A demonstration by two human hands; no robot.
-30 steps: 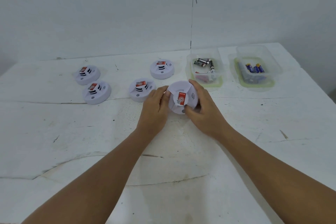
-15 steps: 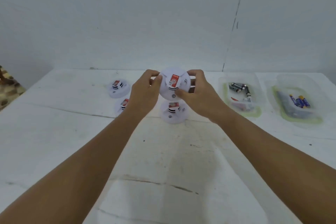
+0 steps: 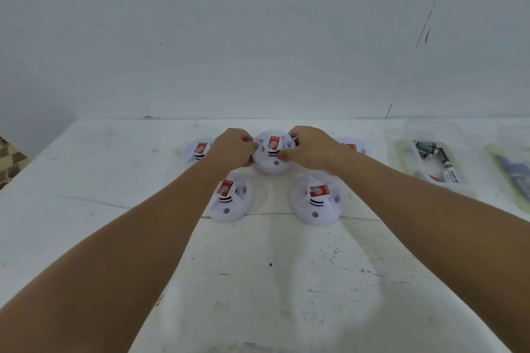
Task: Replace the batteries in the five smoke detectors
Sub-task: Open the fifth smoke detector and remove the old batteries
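1. Gripping one smoke detector [image 3: 272,155] from both sides, head view: left hand [image 3: 233,149] and right hand [image 3: 311,148] have fingers curled tight on its rim, label facing the camera. Opposed holds suit twisting the cover off (my judgement).
2. Four other detectors lie around on the bench [image 3: 86,223], one [image 3: 229,200] near left, one [image 3: 317,200] near right.
3. Battery tubs [image 3: 436,152] sit at the right, within reach for swapping.
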